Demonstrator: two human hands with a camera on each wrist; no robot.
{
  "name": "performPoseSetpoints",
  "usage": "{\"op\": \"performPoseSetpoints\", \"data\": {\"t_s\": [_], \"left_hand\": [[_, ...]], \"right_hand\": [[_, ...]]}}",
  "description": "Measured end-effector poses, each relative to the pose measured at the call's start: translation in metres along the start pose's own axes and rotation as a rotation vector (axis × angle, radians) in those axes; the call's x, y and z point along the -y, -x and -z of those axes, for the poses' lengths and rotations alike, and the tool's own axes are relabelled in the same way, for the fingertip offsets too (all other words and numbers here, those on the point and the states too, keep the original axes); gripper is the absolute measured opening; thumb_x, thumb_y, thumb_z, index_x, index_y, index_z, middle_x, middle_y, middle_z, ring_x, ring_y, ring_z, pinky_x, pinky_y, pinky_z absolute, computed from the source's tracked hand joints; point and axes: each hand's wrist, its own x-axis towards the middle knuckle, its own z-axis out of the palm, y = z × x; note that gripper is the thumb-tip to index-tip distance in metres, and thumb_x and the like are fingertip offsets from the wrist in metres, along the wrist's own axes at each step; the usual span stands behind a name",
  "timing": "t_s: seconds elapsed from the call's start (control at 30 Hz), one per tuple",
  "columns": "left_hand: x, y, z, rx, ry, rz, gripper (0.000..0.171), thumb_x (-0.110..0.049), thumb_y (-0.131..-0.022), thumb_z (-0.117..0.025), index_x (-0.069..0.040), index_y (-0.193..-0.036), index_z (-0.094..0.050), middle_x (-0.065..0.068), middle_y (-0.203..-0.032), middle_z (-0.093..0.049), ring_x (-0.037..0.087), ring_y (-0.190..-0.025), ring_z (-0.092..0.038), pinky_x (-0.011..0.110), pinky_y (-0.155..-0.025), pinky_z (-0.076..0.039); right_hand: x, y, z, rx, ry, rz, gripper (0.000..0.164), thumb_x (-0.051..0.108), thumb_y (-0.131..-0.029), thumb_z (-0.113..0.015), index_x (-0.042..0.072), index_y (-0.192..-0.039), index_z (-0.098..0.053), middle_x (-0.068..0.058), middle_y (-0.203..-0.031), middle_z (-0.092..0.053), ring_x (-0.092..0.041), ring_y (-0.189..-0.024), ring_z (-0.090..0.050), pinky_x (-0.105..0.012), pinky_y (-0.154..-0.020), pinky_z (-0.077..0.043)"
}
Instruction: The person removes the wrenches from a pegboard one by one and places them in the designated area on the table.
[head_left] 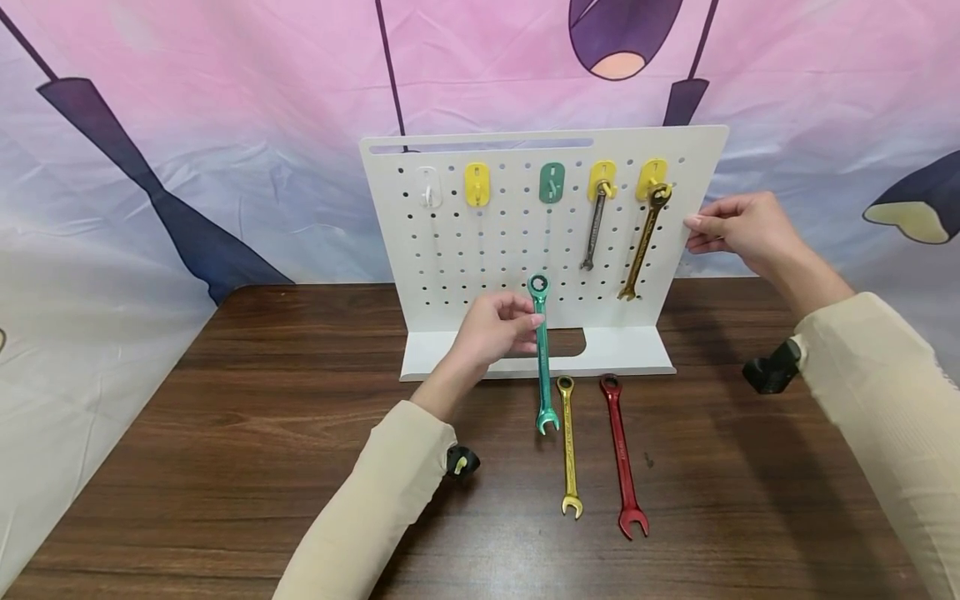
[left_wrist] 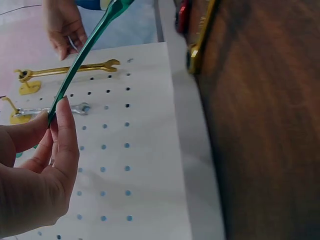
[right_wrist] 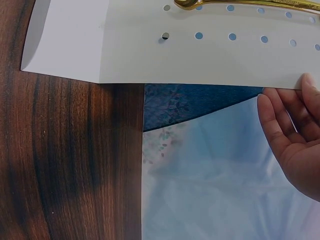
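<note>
Pinching a green wrench [head_left: 543, 367] between thumb and fingers, the person's left hand [head_left: 495, 329] is in front of the lower part of a white pegboard [head_left: 442, 321]. The wrench stands close to upright, its ring end at the top and its open-ended jaw pointing down, in front of the board's base. Well apart from it, the right hand [head_left: 750, 229] holds the pegboard's right edge, thumb on the front face and fingers at the edge and behind it.

Both arms wear cream sleeves [head_left: 375, 500], with a small black device [head_left: 462, 461] at each wrist.

Just below the green wrench, two more wrenches lie on the dark wood-grain bench [head_left: 225, 433] in front of the board: a yellow wrench [head_left: 568, 450], then a red wrench [head_left: 622, 458] to its right. Both have their ring ends toward the board.

Along the upper part of the pegboard runs a row of five hooks. From left to right they are a white hook [head_left: 428, 187], a yellow hook [head_left: 477, 185], a green hook [head_left: 552, 183] and two more yellow ones. A silver wrench [head_left: 595, 229] hangs from the fourth, and a gold wrench [head_left: 643, 246] from the fifth, nearest the right hand.

Behind everything hangs a pink, white and bluish cloth [head_left: 487, 83] printed with dark shapes.
</note>
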Motion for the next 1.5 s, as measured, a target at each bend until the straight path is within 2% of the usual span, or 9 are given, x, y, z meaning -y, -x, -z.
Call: {"op": "performPoseSetpoints", "data": {"t_s": [0.17,0.5,0.8,1.03,1.5], "left_hand": [[0.010,0.001,0.003,0.018,-0.005,0.007,0.010,0.000,-0.087,-0.060,0.006,-0.094,-0.057,0.009,-0.080,-0.056,0.015,-0.064,-0.061,0.031,-0.065,-0.058],[0.026,0.003,0.006,0.065,-0.002,0.048,0.008,0.006,-0.086,-0.057,0.009,-0.093,-0.055,0.009,-0.075,-0.055,0.014,-0.062,-0.058,0.033,-0.063,-0.058],[0.036,0.005,0.006,0.104,-0.046,0.110,0.012,0.007,-0.086,-0.058,0.009,-0.096,-0.052,0.009,-0.074,-0.052,0.016,-0.060,-0.056,0.032,-0.060,-0.058],[0.042,0.009,0.008,0.119,-0.055,0.166,0.010,0.007,-0.086,-0.057,0.008,-0.095,-0.053,0.009,-0.073,-0.053,0.017,-0.061,-0.056,0.033,-0.061,-0.058],[0.048,0.017,0.009,0.224,-0.112,0.260,0.007,0.011,-0.087,-0.053,0.011,-0.092,-0.049,0.012,-0.069,-0.055,0.017,-0.057,-0.058,0.034,-0.062,-0.058]], "right_hand": [[0.000,0.001,0.000,-0.006,0.006,-0.002,0.014,0.010,-0.084,-0.064,0.011,-0.071,-0.069,-0.003,-0.067,-0.066,-0.015,-0.061,-0.065,-0.028,-0.063,-0.058],[0.001,0.000,0.000,-0.008,0.011,-0.012,0.015,0.009,-0.085,-0.063,0.010,-0.071,-0.069,-0.003,-0.068,-0.065,-0.016,-0.062,-0.065,-0.028,-0.063,-0.058],[0.002,-0.001,0.000,-0.006,0.001,-0.020,0.014,0.009,-0.084,-0.064,0.010,-0.071,-0.069,-0.003,-0.068,-0.066,-0.016,-0.061,-0.065,-0.027,-0.062,-0.058],[0.002,-0.001,0.000,-0.007,-0.007,-0.027,0.014,0.008,-0.084,-0.064,0.009,-0.071,-0.069,-0.004,-0.068,-0.066,-0.016,-0.062,-0.065,-0.029,-0.063,-0.058],[0.002,0.000,0.000,-0.001,-0.011,-0.027,0.015,0.008,-0.084,-0.063,0.011,-0.071,-0.069,-0.004,-0.067,-0.066,-0.016,-0.061,-0.065,-0.027,-0.061,-0.058]]}}
